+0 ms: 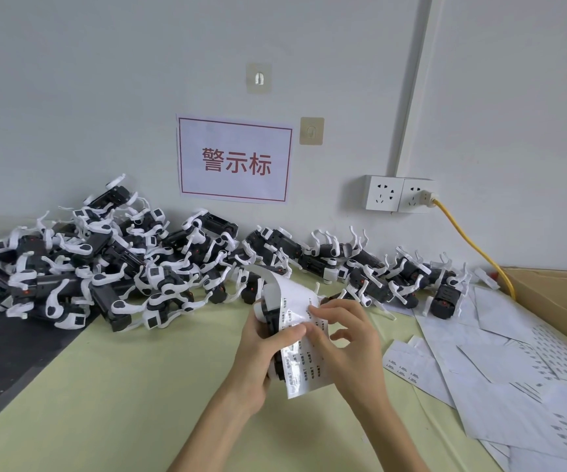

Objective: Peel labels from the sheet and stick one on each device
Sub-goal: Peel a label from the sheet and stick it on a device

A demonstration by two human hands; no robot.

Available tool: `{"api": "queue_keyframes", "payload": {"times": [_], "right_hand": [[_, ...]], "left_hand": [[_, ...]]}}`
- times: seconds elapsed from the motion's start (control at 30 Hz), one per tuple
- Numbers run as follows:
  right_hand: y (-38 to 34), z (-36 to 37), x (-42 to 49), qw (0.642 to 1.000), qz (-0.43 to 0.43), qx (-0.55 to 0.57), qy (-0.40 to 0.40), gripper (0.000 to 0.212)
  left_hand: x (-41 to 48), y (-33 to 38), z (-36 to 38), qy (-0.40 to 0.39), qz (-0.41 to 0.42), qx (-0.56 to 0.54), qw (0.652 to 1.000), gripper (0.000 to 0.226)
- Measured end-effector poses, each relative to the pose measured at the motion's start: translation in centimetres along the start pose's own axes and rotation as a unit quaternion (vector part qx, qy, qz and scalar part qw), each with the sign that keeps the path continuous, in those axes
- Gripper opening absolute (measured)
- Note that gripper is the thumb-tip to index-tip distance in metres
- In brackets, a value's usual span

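My left hand (261,352) grips a black-and-white device (270,316) together with a curled white label sheet (295,301) printed with small labels. My right hand (350,338) rests on the sheet, its thumb and forefinger pinching at a label near the sheet's upper right part. The device is mostly hidden behind the sheet and my fingers. A big pile of the same black-and-white devices (98,264) lies along the wall, from the far left to the right.
Used white backing sheets (513,369) are strewn over the right side of the yellow-green table (139,386). A cardboard box (554,294) stands at the far right. A yellow cable (472,247) runs from the wall socket (397,197). A black mat (9,349) lies at the left.
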State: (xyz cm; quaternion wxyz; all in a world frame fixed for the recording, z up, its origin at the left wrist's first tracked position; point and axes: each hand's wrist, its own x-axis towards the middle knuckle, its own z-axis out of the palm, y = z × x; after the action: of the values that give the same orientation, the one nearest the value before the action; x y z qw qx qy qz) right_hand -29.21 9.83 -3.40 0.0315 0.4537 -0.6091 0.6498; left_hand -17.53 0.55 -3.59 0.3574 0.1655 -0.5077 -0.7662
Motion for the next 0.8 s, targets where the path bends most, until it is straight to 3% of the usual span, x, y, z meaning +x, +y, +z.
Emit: {"api": "queue_keyframes", "payload": {"times": [0.33, 0.6, 0.8], "right_hand": [[0.15, -0.35, 0.00, 0.999, -0.022, -0.007, -0.023, 0.007], [0.80, -0.60, 0.12, 0.998, -0.022, -0.061, 0.013, 0.020], [0.24, -1.05, 0.20, 0.999, -0.028, -0.013, -0.026, 0.009]], "left_hand": [[-0.11, 0.24, 0.18, 0.006, 0.009, 0.020, 1.000, 0.071], [-0.04, -0.28, 0.07, -0.002, -0.009, 0.039, 0.999, 0.039], [-0.17, 0.23, 0.01, 0.017, -0.022, 0.004, 1.000, 0.060]]}}
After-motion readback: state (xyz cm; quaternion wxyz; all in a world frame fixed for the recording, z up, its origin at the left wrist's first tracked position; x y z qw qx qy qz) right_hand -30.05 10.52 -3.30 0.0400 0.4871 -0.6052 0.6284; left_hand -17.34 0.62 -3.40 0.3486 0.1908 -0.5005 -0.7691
